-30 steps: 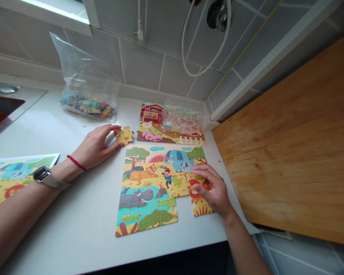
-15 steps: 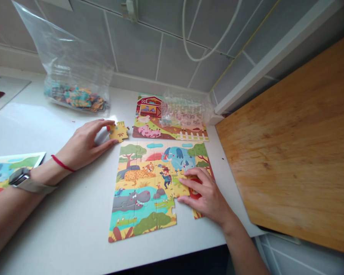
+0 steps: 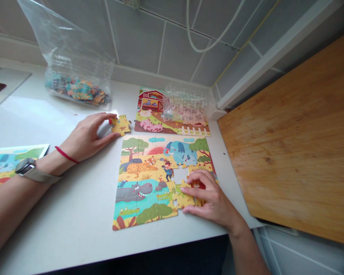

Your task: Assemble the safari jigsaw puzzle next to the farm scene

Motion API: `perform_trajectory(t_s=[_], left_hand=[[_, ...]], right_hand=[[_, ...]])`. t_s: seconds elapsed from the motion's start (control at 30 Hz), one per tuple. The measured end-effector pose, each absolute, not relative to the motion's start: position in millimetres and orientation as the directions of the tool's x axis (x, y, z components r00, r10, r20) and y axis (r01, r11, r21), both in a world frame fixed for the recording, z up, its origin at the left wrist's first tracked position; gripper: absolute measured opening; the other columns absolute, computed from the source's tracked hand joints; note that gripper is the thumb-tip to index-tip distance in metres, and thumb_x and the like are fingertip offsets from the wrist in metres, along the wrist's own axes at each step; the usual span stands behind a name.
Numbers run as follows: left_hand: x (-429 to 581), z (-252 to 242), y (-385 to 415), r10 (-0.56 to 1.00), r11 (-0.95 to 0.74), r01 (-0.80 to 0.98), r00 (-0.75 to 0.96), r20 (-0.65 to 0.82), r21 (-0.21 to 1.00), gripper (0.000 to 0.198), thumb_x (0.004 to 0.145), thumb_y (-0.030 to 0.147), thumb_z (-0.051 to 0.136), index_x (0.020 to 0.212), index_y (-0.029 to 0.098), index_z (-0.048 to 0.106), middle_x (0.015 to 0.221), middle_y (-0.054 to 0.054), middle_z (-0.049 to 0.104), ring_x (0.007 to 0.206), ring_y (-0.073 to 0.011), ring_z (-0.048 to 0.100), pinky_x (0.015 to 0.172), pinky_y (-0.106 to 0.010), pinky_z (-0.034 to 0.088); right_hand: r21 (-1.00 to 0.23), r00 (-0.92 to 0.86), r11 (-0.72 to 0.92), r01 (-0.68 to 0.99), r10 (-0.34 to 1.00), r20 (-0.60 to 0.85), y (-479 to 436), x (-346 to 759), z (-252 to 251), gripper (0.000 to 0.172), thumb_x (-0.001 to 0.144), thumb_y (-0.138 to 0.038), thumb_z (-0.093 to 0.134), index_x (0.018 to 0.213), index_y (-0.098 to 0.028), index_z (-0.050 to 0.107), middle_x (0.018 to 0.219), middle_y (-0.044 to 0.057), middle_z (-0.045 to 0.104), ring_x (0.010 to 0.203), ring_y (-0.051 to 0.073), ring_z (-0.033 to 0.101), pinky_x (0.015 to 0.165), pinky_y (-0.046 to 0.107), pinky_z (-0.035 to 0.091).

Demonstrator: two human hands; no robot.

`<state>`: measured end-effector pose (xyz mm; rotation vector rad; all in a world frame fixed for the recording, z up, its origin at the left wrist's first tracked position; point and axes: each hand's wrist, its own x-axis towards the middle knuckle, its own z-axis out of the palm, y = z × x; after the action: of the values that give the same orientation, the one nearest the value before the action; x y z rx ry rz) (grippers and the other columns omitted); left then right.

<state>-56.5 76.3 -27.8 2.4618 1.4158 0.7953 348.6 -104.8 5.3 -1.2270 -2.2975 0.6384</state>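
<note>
A nearly whole jigsaw puzzle of safari animals (image 3: pixel 143 179) lies flat on the white countertop (image 3: pixel 74 206). My right hand (image 3: pixel 210 196) grips a yellow-green jigsaw piece (image 3: pixel 184 195) at the puzzle's lower right, and a bare gap (image 3: pixel 180 175) shows above that piece. The hand also covers part of a lion piece (image 3: pixel 197 185). Above the puzzle, my left hand (image 3: pixel 87 134) pinches a loose yellow jigsaw piece (image 3: pixel 120 125) at its left edge, just beyond the puzzle's top left side.
A clear bag of loose pieces (image 3: pixel 80 89) stands at the back left. A farm puzzle (image 3: pixel 150 120), partly under clear plastic wrap (image 3: pixel 186 105), lies behind. A picture sheet (image 3: pixel 14 162) lies left, and a wooden board (image 3: pixel 289 137) stands right.
My right hand has pulled the yellow-green piece down out of the puzzle, opening a gap. My left hand stays on its yellow piece. The whole view has shifted slightly.
</note>
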Motion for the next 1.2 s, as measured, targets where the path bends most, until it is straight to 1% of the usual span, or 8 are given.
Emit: perform_trajectory(t_s=[0.1, 0.27, 0.47, 0.63, 0.77, 0.97, 1.07, 1.2], left_hand=[[-56.4, -27.5, 75.8, 0.847, -0.523, 0.744, 0.399, 0.351, 0.416, 0.063, 0.098, 0.067, 0.052, 0.134, 0.015, 0.06, 0.134, -0.018, 0.069, 0.12, -0.0333, 0.067, 0.105, -0.048, 0.052], [-56.9, -28.1, 75.5, 0.848, -0.523, 0.744, 0.405, 0.342, 0.416, 0.065, 0.098, 0.065, 0.052, 0.136, 0.013, 0.06, 0.135, -0.019, 0.068, 0.121, -0.0342, 0.066, 0.106, -0.048, 0.051], [-57.0, -28.5, 76.1, 0.845, -0.526, 0.74, 0.401, 0.353, 0.42, 0.072, 0.097, 0.07, 0.05, 0.138, 0.011, 0.06, 0.136, -0.019, 0.068, 0.121, -0.0327, 0.066, 0.107, -0.05, 0.051], [-55.5, -29.2, 75.8, 0.849, -0.518, 0.747, 0.389, 0.358, 0.417, 0.083, 0.096, 0.079, 0.044, 0.138, 0.009, 0.06, 0.132, -0.018, 0.069, 0.119, -0.031, 0.066, 0.105, -0.05, 0.052], [-54.1, -28.4, 75.3, 0.859, -0.502, 0.755, 0.382, 0.34, 0.421, 0.09, 0.094, 0.086, 0.039, 0.137, 0.009, 0.059, 0.134, -0.016, 0.068, 0.118, -0.0284, 0.065, 0.106, -0.05, 0.051], [-53.1, -27.5, 74.0, 0.865, -0.494, 0.75, 0.373, 0.336, 0.44, 0.097, 0.092, 0.09, 0.037, 0.136, 0.006, 0.058, 0.133, -0.014, 0.067, 0.117, -0.0265, 0.063, 0.107, -0.051, 0.049], [-54.0, -29.9, 74.8, 0.862, -0.501, 0.741, 0.377, 0.34, 0.447, 0.096, 0.092, 0.09, 0.038, 0.136, 0.007, 0.058, 0.132, -0.014, 0.067, 0.116, -0.026, 0.063, 0.108, -0.051, 0.048], [-55.8, -33.3, 77.7, 0.855, -0.508, 0.752, 0.379, 0.354, 0.421, 0.095, 0.092, 0.089, 0.037, 0.136, 0.008, 0.06, 0.13, -0.015, 0.069, 0.114, -0.0276, 0.064, 0.105, -0.05, 0.05]], right_hand=[[-0.573, -0.504, 0.515, 0.637, 0.841, 0.196, -114.6, 348.1, 3.6, 0.041, 0.08, -0.043, 0.09, 0.118, -0.033, 0.079, 0.115, 0.009, 0.066, 0.119, 0.031, 0.059, 0.101, 0.053, 0.056], [-0.558, -0.487, 0.508, 0.656, 0.85, 0.201, -123.4, 348.8, 1.3, 0.04, 0.082, -0.042, 0.088, 0.121, -0.035, 0.078, 0.121, 0.009, 0.066, 0.123, 0.032, 0.058, 0.105, 0.055, 0.055], [-0.538, -0.501, 0.53, 0.655, 0.838, 0.216, -125.2, 349.9, 2.6, 0.033, 0.084, -0.038, 0.087, 0.116, -0.029, 0.08, 0.122, 0.01, 0.066, 0.123, 0.03, 0.058, 0.106, 0.054, 0.053], [-0.518, -0.509, 0.522, 0.677, 0.841, 0.182, -126.2, 349.2, 6.0, 0.034, 0.084, -0.038, 0.087, 0.115, -0.029, 0.081, 0.122, 0.01, 0.066, 0.124, 0.03, 0.059, 0.108, 0.054, 0.052], [-0.518, -0.504, 0.511, 0.686, 0.847, 0.17, -127.9, 348.2, 7.9, 0.031, 0.089, -0.04, 0.082, 0.119, -0.03, 0.08, 0.122, 0.01, 0.066, 0.124, 0.03, 0.059, 0.109, 0.055, 0.052], [-0.534, -0.476, 0.444, 0.72, 0.875, 0.086, -131.6, 346.9, 10.5, 0.025, 0.095, -0.032, 0.076, 0.12, -0.032, 0.08, 0.126, 0.01, 0.066, 0.125, 0.029, 0.06, 0.108, 0.053, 0.054], [-0.531, -0.445, 0.423, 0.734, 0.891, 0.095, -134.1, 345.4, 11.0, 0.031, 0.094, -0.032, 0.077, 0.125, -0.031, 0.078, 0.124, 0.01, 0.069, 0.126, 0.03, 0.062, 0.108, 0.052, 0.056], [-0.515, -0.391, 0.445, 0.733, 0.894, 0.218, -142.2, 341.0, 6.2, 0.041, 0.092, -0.03, 0.08, 0.132, -0.026, 0.074, 0.122, 0.009, 0.076, 0.131, 0.032, 0.063, 0.108, 0.053, 0.058]])
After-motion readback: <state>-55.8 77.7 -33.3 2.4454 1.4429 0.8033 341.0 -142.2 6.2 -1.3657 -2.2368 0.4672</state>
